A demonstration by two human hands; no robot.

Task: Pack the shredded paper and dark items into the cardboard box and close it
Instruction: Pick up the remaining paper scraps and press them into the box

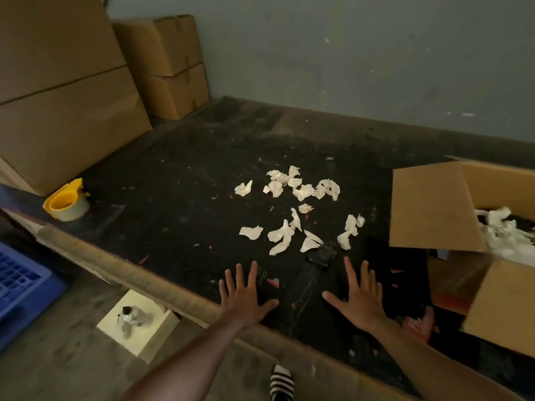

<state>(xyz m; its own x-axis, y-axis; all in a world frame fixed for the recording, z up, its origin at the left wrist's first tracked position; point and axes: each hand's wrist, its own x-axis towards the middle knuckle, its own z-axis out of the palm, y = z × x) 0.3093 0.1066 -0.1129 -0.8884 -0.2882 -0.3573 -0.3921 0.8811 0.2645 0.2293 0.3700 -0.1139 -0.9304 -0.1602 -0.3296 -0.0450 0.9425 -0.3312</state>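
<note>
Paper scraps (292, 209) apparently just beyond hands (301, 299)

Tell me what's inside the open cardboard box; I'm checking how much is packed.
Inside the open cardboard box, white shredded paper lies over something dark. The raised flap and the frame edge hide the rest.

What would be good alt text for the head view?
Both hands, left hand and right hand, lie flat and open on a dark table before scattered paper scraps. An open cardboard box holding paper stands at right; a yellow tape dispenser at left.
</note>
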